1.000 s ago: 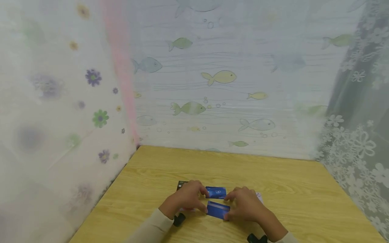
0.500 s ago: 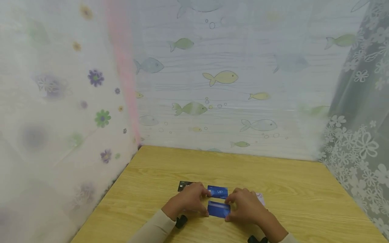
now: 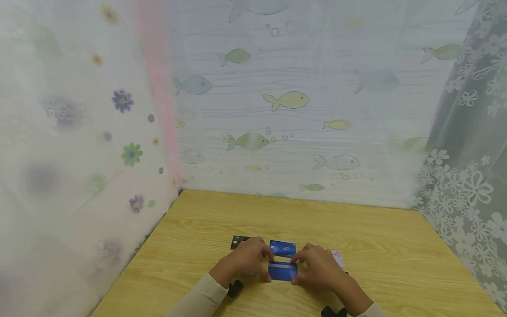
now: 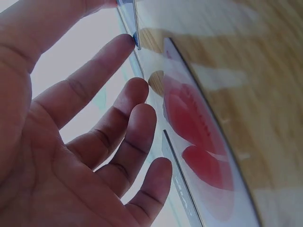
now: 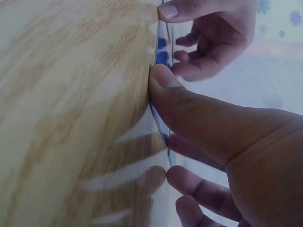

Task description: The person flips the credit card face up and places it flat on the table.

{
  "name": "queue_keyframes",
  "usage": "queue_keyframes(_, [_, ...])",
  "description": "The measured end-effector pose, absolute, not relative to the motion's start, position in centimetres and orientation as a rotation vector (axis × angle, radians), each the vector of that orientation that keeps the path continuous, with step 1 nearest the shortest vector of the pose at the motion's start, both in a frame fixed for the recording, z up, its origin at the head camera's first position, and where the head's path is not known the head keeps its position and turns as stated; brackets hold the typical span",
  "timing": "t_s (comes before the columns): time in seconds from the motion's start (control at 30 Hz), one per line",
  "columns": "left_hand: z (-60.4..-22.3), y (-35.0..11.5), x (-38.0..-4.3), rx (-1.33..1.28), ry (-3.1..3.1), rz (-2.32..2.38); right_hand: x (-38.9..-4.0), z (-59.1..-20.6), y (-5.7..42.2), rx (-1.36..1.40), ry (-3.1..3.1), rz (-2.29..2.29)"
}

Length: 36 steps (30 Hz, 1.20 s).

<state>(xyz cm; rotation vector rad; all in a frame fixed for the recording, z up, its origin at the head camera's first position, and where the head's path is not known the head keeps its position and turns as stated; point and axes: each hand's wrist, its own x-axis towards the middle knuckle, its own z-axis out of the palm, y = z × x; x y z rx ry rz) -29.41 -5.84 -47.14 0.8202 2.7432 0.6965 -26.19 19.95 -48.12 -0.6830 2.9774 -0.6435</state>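
Note:
A blue card with a pale stripe [image 3: 283, 271] lies face down on the table, between my two hands. At its left end my left hand [image 3: 247, 260] holds it, index finger at the upper corner and thumb at the lower one. My right hand [image 3: 318, 267] grips the right end in the same way. Just behind lies a blue card marked VIP [image 3: 282, 248], apart from the striped one. In the right wrist view my right thumb [image 5: 165, 85] rests at the striped card's edge, and my left hand [image 5: 213, 42] shows beyond. The other left fingers are loosely bent.
A black card [image 3: 238, 242] lies partly behind my left hand. A card with red shapes [image 4: 199, 137] lies below that hand. Past my right hand is a white card with a pink design [image 3: 337, 257]. Fish-patterned sheeting [image 3: 293, 132] borders the wooden table [image 3: 356, 224] at the back.
The striped blue card has turned from slanted to nearly level, in line with the VIP card. Both hands stay at its ends and have barely moved.

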Motion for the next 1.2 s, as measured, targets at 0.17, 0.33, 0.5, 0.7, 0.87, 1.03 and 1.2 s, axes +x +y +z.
queue_keyframes(0.17, [-47.57, -5.90, -29.59, 0.805, 2.733, 0.737, -26.28, -48.26, 19.91, -0.643, 2.985, -0.687])
queue_keyframes(0.33, [-47.81, -5.95, -29.73, 0.810, 2.709, 0.770, -26.26, -48.30, 19.87, -0.636, 2.972, -0.709])
queue_keyframes(0.5, [-47.66, -5.92, -29.64, 0.789, 2.695, 0.782, -26.24, -48.32, 19.82, -0.659, 2.961, -0.700])
queue_keyframes(0.7, [-47.45, -5.89, -29.54, 0.777, 2.686, 0.787, -26.20, -48.31, 19.92, -0.694, 2.958, -0.694])
queue_keyframes(0.87, [-47.40, -6.01, -29.57, 0.814, 2.683, 0.770, -26.21, -48.27, 19.90, -0.701, 2.956, -0.699])
queue_keyframes(1.03, [-47.59, -6.17, -29.64, 0.827, 2.672, 0.748, -26.24, -48.31, 19.85, -0.687, 2.945, -0.706])
queue_keyframes(1.2, [-47.65, -6.25, -29.64, 0.836, 2.674, 0.740, -26.32, -48.36, 19.94, -0.700, 2.942, -0.717])
